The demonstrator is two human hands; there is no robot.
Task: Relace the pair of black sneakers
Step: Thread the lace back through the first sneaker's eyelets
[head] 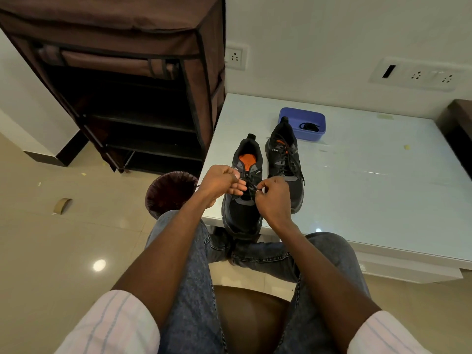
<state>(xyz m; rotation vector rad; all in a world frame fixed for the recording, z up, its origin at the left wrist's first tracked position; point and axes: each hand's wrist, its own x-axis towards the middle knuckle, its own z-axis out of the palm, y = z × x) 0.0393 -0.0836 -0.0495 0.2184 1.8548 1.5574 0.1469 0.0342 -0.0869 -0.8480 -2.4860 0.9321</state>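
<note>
Near sneaker (242,198): black upper, grey panels, orange insole visible through the open collar. Small white print on both sides of the eyelet row; appears to read "CLYMB", too small to confirm. Long axis runs toward/away from the person, toe toward the person and overhanging the near edge of the white table (370,190), heel toward the wall. Lace (251,186) is black, crossing the lower eyelets only; upper eyelets open.

Left hand (221,183): fingers curled, pinching one lace end above the shoe's left side. Right hand (273,198): thumb and forefinger pinch the other lace end over the tongue, remaining fingers curled in.

Second sneaker (284,162): just beside the first on its right, set further back, same orientation, same print; laced to the top, ends loose over its right side.

Behind it: blue tub (302,122) holding a dark coiled item, cannot identify. Left of table: brown fabric rack (127,72), dark wastebin (169,192) on the floor.
</note>
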